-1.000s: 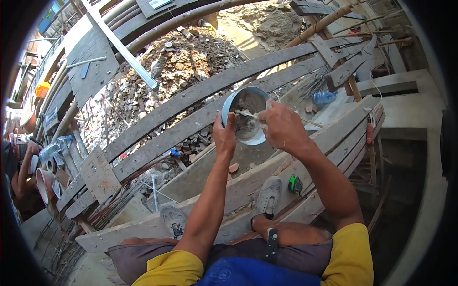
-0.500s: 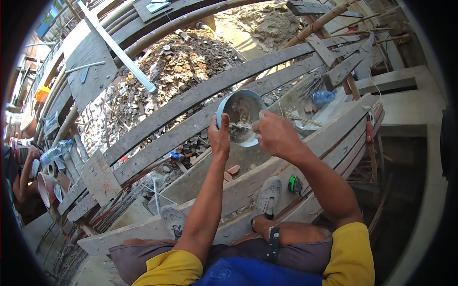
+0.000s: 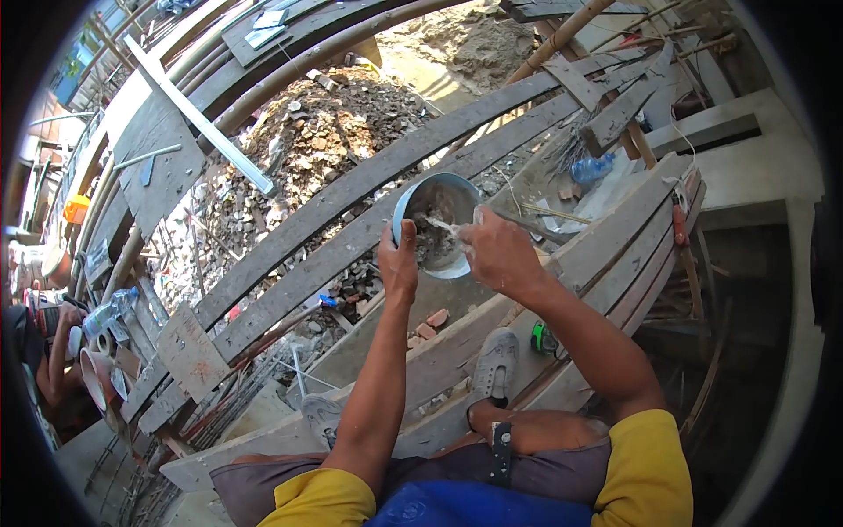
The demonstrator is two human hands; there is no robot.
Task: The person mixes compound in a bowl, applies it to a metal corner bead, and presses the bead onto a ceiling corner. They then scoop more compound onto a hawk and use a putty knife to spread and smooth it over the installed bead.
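A round, pale blue bowl (image 3: 439, 255) is tilted so that its inside faces me, with grey-brown residue smeared within. My left hand (image 3: 399, 262) grips its left rim, thumb over the edge. Beside the right rim, my right hand (image 3: 502, 253) is closed on a whitish, wet-looking tool or rag (image 3: 445, 227) that reaches into the bowl; what exactly it is I cannot make out.
Wooden planks (image 3: 413, 373) run beneath my feet, with a green tape measure (image 3: 543, 339) on them. Beyond lie a rubble heap (image 3: 325, 132), long boards and a plastic bottle (image 3: 593, 167). At the far left, another person's arm (image 3: 60, 351) shows near a bucket.
My right hand has shifted slightly and the whitish item now reaches further into the bowl. The whole view has shifted a little, with the bowl still in my left hand.
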